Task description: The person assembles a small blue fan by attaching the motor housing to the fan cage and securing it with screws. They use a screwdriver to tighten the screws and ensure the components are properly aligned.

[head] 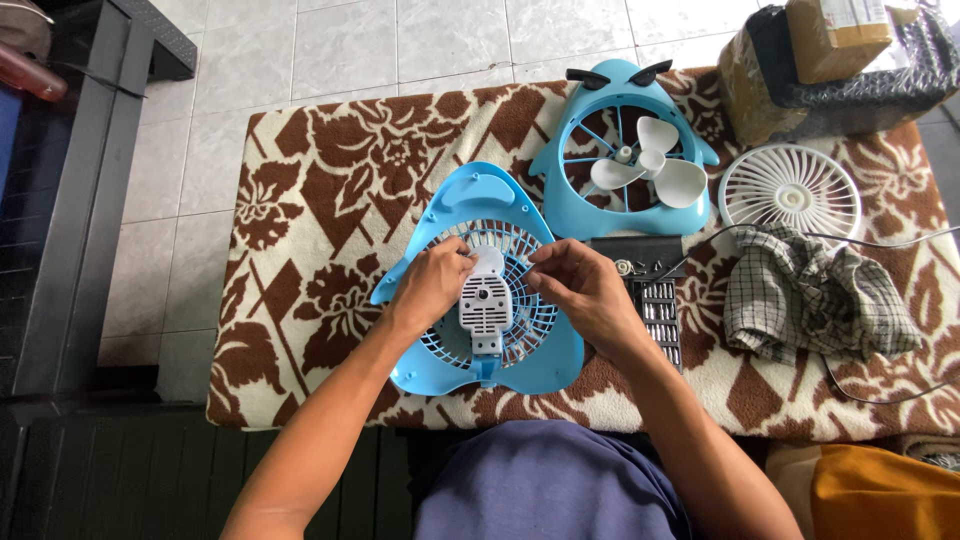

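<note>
A blue fan rear housing (470,205) lies face down on a brown and white floral cloth (330,180). Its grille carries a grey-white motor cover (485,305) in the middle. My left hand (432,285) rests on the grille's left side, fingertips at the top of the motor cover. My right hand (585,290) comes in from the right, its fingers pinched near the same top edge. Whether a small part sits between the fingers I cannot tell. Further back lies the blue front housing (600,215) with white blades (650,165).
A white round grille (790,190) lies at the right, with a checked rag (810,290) and a thin cable (880,240) in front of it. A black screwdriver bit case (655,300) with loose screws sits beside my right hand. Boxes (830,60) stand at the back right.
</note>
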